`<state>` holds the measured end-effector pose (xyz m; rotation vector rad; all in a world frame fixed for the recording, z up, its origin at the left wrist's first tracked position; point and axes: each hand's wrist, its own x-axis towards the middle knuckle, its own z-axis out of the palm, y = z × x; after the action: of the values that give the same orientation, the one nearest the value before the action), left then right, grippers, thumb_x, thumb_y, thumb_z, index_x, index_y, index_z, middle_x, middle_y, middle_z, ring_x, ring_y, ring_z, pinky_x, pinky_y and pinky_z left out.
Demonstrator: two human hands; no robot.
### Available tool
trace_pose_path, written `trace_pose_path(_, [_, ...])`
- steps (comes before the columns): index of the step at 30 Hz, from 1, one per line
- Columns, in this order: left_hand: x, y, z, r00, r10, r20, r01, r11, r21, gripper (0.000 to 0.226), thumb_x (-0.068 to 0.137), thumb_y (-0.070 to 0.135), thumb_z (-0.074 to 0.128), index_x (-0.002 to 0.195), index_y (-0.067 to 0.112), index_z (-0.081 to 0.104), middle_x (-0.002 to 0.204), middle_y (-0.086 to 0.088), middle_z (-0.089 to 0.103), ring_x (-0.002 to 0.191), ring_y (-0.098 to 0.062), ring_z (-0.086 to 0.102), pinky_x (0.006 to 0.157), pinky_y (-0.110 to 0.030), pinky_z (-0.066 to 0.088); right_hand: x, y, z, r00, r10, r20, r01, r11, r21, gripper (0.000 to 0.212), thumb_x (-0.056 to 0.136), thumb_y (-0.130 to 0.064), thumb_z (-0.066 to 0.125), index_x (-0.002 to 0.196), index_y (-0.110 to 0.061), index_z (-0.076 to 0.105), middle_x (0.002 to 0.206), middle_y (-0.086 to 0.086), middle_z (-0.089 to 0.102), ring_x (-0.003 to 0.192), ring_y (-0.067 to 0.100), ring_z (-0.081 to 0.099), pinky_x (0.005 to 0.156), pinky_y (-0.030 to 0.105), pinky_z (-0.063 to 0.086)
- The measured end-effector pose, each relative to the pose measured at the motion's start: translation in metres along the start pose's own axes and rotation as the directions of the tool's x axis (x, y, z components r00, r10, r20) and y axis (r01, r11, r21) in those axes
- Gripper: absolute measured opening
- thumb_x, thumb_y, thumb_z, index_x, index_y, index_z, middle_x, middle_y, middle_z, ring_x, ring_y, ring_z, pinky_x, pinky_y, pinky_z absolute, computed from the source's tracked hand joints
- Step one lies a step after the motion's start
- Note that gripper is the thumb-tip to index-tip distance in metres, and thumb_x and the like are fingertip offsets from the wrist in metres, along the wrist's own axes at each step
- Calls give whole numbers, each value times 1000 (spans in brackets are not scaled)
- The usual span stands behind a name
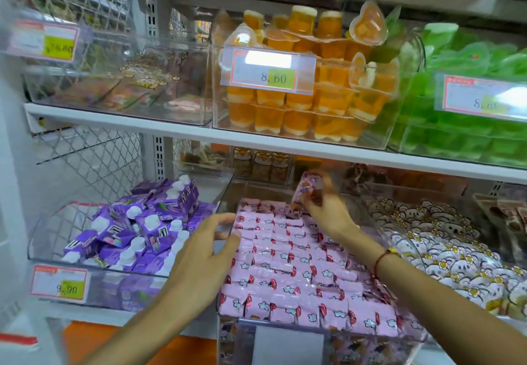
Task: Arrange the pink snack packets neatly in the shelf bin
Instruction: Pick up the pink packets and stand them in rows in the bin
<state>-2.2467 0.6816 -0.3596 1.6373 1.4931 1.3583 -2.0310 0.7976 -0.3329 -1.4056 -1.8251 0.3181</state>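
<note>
Already the pink snack packets fill the clear bin in rows; the right hand pinches one packet above the back (blurred), the left hand spread, fingertips on the bin's left wall; forcing it in could buckle neighbouring rows

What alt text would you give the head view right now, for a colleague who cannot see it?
The right hand holds one pink packet upright over the back of a clear bin filled with rows of pink snack packets, while the left hand touches the bin's left wall. Purple pouches fill the bin to the left; orange jelly cups sit on the shelf above.
</note>
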Motion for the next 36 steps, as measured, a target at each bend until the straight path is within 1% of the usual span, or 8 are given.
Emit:
trace_pose_path(5, [4,-2,-4,1000,-27,-5,27,1000,12,19,94,25,50,108,39,50,97,27,55,85,17,51,67,-1,36,19,8,-8,966,79,247,-104,991,90,46,95,-23,54,136,-22,33,106,3,66,75,16,67,51,9,47])
trace_pose_path(8, [5,-1,-7,1000,-30,4,30,999,39,19,94,25,51,93,44,51,90,29,56,75,27,49,60,3,34,19,11,-9,942,44,334,-45,999,-4,38,95,-24,53,130,-21,39,108,4,66,78,18,67,62,21,51])
trace_pose_path(11, [5,0,-6,1000,-28,10,27,998,56,19,93,28,52,89,46,50,88,29,56,74,30,46,58,3,34,11,16,4,899,6,439,174,913,-368,31,99,-33,43,126,-19,52,110,10,65,76,20,59,67,30,48])
trace_pose_path(14, [5,0,-7,1000,-19,19,18,999,49,18,93,27,52,91,45,51,90,31,55,77,30,46,60,4,35,9,17,5,902,-12,432,211,885,-416,33,100,-33,41,127,-21,54,103,8,66,82,22,60,73,30,46])
trace_pose_path(18, [5,-2,-7,1000,-15,23,14,999,47,17,93,29,51,94,46,51,93,30,56,79,28,48,60,4,35,9,15,4,933,-77,350,196,928,-317,26,97,-23,47,120,-19,58,76,-3,65,54,5,56,57,23,43])
trace_pose_path(24, [5,-3,-6,1000,-14,22,13,998,54,16,93,31,51,97,46,51,91,32,55,79,29,47,58,-1,37,23,7,2,866,99,490,56,954,-293,27,98,-17,44,118,-14,61,78,-7,60,60,6,54,51,17,43])
trace_pose_path(29, [2,-1,-5,1000,-15,1,15,999,50,17,93,31,52,91,49,50,90,29,54,75,27,48,59,-1,33,35,5,8,965,74,251,39,907,-419,22,96,-22,51,115,-19,62,118,4,64,93,21,64,76,27,52])
trace_pose_path(36, [4,0,-5,1000,-11,12,10,998,61,18,93,29,52,92,47,51,89,28,56,74,31,46,57,2,34,40,9,20,960,160,229,-41,892,-451,19,92,-28,59,107,-20,69,103,2,68,87,20,64,79,31,53])
